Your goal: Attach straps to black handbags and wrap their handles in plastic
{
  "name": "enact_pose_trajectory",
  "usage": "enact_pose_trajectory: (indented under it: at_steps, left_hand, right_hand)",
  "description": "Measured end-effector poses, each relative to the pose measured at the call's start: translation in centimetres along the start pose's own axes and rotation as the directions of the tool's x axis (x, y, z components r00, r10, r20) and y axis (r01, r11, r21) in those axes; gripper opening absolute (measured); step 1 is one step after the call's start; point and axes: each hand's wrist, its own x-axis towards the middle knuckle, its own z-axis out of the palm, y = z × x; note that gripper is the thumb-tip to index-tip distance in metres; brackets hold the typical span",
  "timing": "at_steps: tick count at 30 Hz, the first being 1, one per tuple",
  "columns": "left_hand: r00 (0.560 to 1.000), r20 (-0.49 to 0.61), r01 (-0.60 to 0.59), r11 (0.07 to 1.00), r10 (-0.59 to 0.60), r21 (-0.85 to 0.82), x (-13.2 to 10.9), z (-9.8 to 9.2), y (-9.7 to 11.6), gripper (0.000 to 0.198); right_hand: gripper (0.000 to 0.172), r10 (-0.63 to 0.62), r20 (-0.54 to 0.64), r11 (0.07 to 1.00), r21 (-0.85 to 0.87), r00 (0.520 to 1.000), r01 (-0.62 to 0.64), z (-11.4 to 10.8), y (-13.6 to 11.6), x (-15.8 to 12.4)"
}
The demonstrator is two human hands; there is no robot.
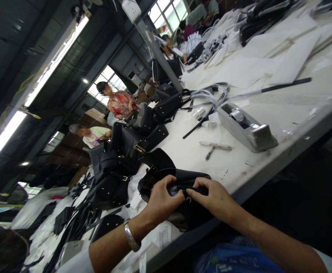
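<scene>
A black handbag (194,212) lies at the near edge of the white worktable, with a small gold-coloured ring on its side. My left hand (164,195) pinches the bag's edge between thumb and fingers. Just to the right, my right hand (213,197) grips the same edge, its thumb close to the left thumb near the ring. Some clear plastic shows between the hands. The fingertips are partly hidden behind the bag's edge.
A grey tape dispenser (247,127) and a T-handled tool (214,148) are on the worktable (305,110). Several black bags (109,189) crowd the left. Coiled clear tubing (211,94) lies farther back. Co-workers (121,104) stand across the table.
</scene>
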Motion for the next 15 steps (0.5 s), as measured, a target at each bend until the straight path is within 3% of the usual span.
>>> enact_pose_trajectory:
  at_steps: [15]
  left_hand:
    - [0.996, 0.044, -0.076, 0.993, 0.08, -0.096, -0.1, 0.2, -1.7, 0.018]
  right_hand:
    - [0.027, 0.043, 0.058, 0.989, -0.144, 0.997, -0.034, -0.5, -0.8, 0.4]
